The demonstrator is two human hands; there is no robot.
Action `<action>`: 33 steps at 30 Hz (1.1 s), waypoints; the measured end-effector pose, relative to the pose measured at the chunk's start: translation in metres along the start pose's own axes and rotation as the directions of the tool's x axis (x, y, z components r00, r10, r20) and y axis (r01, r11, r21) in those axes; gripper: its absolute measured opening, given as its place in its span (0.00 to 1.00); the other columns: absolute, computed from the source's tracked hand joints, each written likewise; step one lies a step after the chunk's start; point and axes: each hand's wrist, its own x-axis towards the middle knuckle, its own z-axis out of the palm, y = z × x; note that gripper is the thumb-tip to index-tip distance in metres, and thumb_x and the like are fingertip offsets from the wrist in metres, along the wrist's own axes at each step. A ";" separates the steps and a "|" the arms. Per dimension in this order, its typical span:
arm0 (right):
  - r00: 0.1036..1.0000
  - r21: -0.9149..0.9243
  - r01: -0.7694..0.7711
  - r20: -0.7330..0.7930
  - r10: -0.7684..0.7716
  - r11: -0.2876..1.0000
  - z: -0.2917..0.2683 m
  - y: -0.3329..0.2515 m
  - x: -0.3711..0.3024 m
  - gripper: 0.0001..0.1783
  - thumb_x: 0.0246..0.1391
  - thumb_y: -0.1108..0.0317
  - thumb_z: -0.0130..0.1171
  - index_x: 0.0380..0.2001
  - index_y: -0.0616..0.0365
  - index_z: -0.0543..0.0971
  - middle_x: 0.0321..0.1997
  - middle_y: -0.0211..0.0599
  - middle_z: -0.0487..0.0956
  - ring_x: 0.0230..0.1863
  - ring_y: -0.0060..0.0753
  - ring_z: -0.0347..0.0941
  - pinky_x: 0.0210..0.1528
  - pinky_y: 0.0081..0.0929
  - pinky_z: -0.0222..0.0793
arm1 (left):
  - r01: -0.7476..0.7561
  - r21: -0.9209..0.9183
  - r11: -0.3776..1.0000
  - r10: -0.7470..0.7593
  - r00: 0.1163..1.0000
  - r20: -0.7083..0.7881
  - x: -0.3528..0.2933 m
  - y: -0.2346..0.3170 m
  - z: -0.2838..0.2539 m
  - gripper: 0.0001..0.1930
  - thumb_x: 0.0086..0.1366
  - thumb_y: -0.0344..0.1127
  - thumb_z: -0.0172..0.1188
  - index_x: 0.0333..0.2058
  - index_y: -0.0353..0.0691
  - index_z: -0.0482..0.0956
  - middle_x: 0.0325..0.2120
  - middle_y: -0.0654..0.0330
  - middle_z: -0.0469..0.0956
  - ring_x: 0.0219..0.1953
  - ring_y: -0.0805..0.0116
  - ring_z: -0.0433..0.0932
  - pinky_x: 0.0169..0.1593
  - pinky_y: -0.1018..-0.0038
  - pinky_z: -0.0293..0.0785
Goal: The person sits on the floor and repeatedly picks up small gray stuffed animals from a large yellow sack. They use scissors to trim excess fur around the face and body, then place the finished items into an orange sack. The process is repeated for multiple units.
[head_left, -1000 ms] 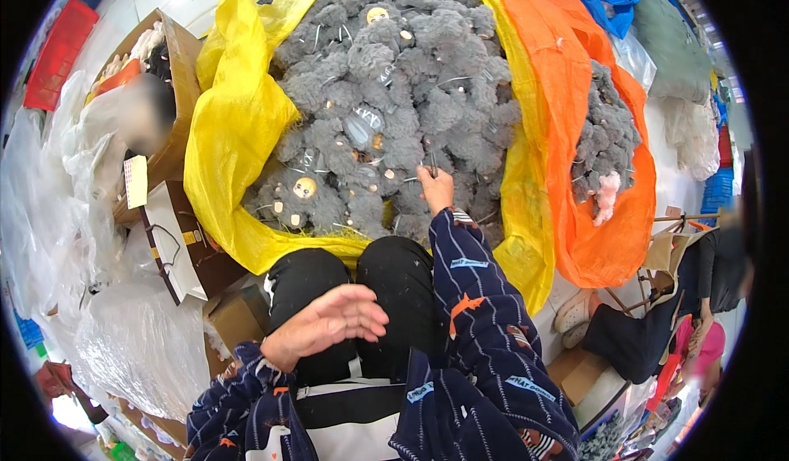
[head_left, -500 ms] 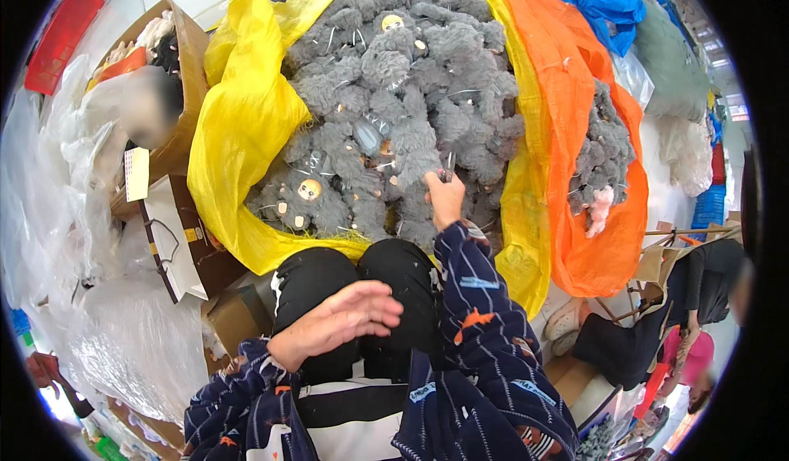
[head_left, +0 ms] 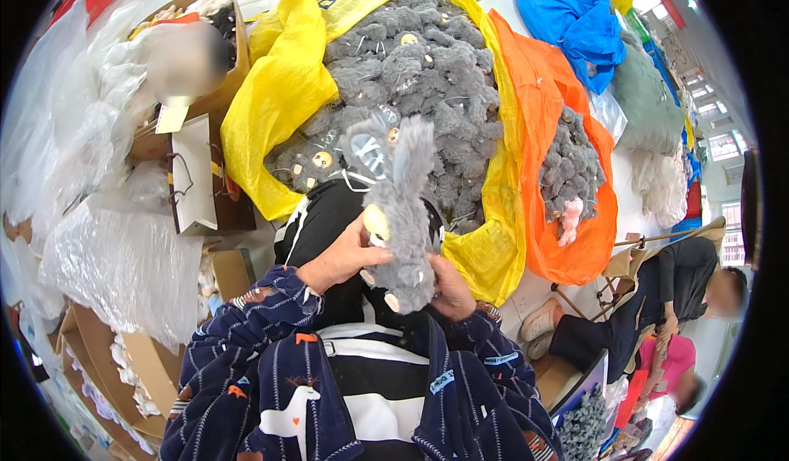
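A grey fluffy plush toy point(head_left: 407, 235) with long ears and a yellow-and-white face is held up over my lap, turned partly sideways. My left hand point(head_left: 349, 254) grips it on the face side, with the thumb across its front. At the toy's lower right, my right hand point(head_left: 450, 288) holds its back, and most of those fingers are hidden. A thin white cord hangs by the face. Past my knees lies a large heap of similar grey plush toys point(head_left: 456, 116) inside an open yellow sack point(head_left: 283, 116).
To the right stands an orange sack point(head_left: 588, 247) with more grey toys and a small pink one point(head_left: 569, 221). Cardboard boxes point(head_left: 238, 29) and clear plastic wrapping point(head_left: 123, 264) fill the left side. Other people point(head_left: 690, 272) sit at the far right. A blue sack point(head_left: 575, 25) lies beyond.
A grey plush toy has come from the heap to above my lap. My right hand has drawn back from the heap, and the open left hand has closed on the toy. The dark tool no longer shows.
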 end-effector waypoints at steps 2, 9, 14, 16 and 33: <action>0.964 -0.240 0.186 -0.144 -0.224 0.953 0.026 -0.012 -0.011 0.13 0.53 0.60 0.50 0.35 0.58 0.73 0.25 0.24 0.69 0.13 0.12 0.54 0.16 0.14 0.55 | -0.038 0.207 0.978 0.054 0.996 -0.072 -0.017 0.001 0.006 0.40 0.47 0.39 0.67 0.56 0.36 0.54 0.48 0.58 0.66 0.50 0.68 0.66 0.54 0.73 0.61; 0.795 -0.481 0.546 0.041 -0.605 0.686 0.045 -0.014 -0.013 0.11 0.50 0.70 0.56 0.36 0.66 0.74 0.32 0.29 0.75 0.34 0.16 0.67 0.37 0.16 0.63 | -0.103 0.577 0.810 0.125 0.992 0.001 -0.043 0.006 0.024 0.35 0.49 0.40 0.66 0.52 0.33 0.59 0.41 0.55 0.72 0.43 0.71 0.70 0.49 0.75 0.65; 0.786 -0.467 0.594 0.166 -0.595 0.655 0.049 -0.001 -0.018 0.13 0.50 0.69 0.56 0.38 0.67 0.74 0.35 0.30 0.76 0.35 0.17 0.68 0.39 0.18 0.64 | 0.004 0.242 0.970 0.051 0.974 -0.222 -0.031 0.003 0.022 0.13 0.62 0.35 0.51 0.42 0.33 0.73 0.35 0.63 0.76 0.35 0.78 0.72 0.39 0.80 0.69; 0.830 -0.520 0.526 0.142 -0.539 0.673 0.047 -0.005 -0.024 0.13 0.50 0.69 0.56 0.38 0.66 0.74 0.32 0.28 0.76 0.32 0.15 0.68 0.35 0.16 0.64 | 0.025 0.135 0.991 0.014 0.960 -0.279 -0.032 0.001 0.027 0.14 0.63 0.36 0.51 0.42 0.34 0.73 0.35 0.62 0.76 0.35 0.77 0.73 0.40 0.79 0.70; 0.559 -0.671 0.642 0.078 -0.826 0.370 0.046 -0.007 -0.021 0.13 0.46 0.70 0.60 0.34 0.66 0.73 0.28 0.30 0.76 0.29 0.19 0.69 0.33 0.18 0.65 | 0.022 0.345 0.938 -0.029 0.999 0.016 -0.038 -0.027 0.027 0.35 0.49 0.39 0.66 0.52 0.32 0.59 0.44 0.58 0.69 0.45 0.72 0.68 0.51 0.75 0.63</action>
